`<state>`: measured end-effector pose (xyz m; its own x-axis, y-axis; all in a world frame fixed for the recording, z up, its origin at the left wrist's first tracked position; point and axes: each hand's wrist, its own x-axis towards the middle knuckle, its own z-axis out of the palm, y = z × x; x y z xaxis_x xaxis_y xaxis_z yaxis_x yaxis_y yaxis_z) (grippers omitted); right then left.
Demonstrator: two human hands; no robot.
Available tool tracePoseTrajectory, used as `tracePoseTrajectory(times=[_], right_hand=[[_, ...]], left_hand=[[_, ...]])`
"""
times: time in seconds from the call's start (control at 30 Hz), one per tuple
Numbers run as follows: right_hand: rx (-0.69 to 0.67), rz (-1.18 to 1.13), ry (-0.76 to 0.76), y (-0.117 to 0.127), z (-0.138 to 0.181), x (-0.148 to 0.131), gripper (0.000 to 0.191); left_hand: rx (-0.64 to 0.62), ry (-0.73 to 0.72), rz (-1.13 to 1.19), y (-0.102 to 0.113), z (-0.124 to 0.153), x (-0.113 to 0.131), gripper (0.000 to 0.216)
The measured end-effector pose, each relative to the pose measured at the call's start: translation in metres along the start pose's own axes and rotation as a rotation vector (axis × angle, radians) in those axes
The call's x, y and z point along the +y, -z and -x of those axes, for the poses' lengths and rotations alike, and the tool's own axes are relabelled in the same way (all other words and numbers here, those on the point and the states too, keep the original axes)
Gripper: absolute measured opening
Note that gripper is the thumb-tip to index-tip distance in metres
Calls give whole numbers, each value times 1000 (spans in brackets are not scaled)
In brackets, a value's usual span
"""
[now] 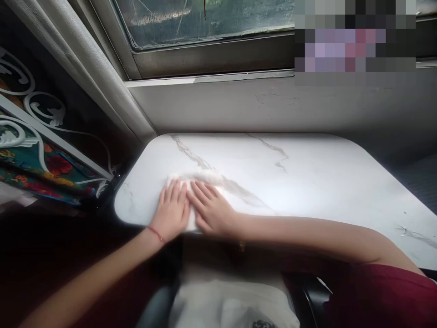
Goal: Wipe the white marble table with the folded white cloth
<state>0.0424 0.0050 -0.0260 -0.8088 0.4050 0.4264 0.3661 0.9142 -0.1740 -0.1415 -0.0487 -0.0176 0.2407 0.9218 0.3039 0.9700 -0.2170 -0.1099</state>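
A white cloth or paper wipe (206, 176) lies on the white marbled tabletop (307, 177); which of the two it is, I cannot tell. My left hand (171, 207) rests flat on its left part with the fingers stretched out, a thin red string around the wrist. Beside it, my right hand (213, 207) also lies flat on the wipe, its fingers pointing up and to the left. The two hands nearly touch at the fingers. Much of the wipe is hidden under them.
Behind the table runs a grey wall (218, 102) below a window (211, 23). White scrolled metalwork (44, 109) with flowered fabric (58, 168) stands at the left. A pale bag-like shape (228, 305) is below the table's near edge. A blurred patch covers the upper right.
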Motion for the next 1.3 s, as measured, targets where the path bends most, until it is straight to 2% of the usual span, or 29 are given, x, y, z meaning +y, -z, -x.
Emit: tracePoseTrajectory(times=[0.1, 0.23, 0.5, 0.63, 0.87, 1.07, 1.3], right_hand=[[25, 18, -6, 4, 10, 6, 62], [22, 78, -30, 0, 5, 22, 65], [-3, 170, -87, -13, -46, 75, 64], [-48, 177, -110, -16, -70, 107, 60], [-52, 167, -133, -15, -84, 162, 57], [-26, 168, -150, -17, -89, 192, 58], [-39, 153, -172, -18, -96, 212, 59]], left_hand=[[-6, -41, 33, -2, -7, 9, 54], [-13, -45, 67, -12, -32, 7, 54], [-100, 23, 63, -30, -101, -23, 59], [-92, 68, 65, -45, -136, -37, 60], [-78, 107, 75, -66, -187, -38, 58], [-57, 84, 124, -77, -215, -38, 58], [-4, 56, 203, -87, -231, -48, 55]])
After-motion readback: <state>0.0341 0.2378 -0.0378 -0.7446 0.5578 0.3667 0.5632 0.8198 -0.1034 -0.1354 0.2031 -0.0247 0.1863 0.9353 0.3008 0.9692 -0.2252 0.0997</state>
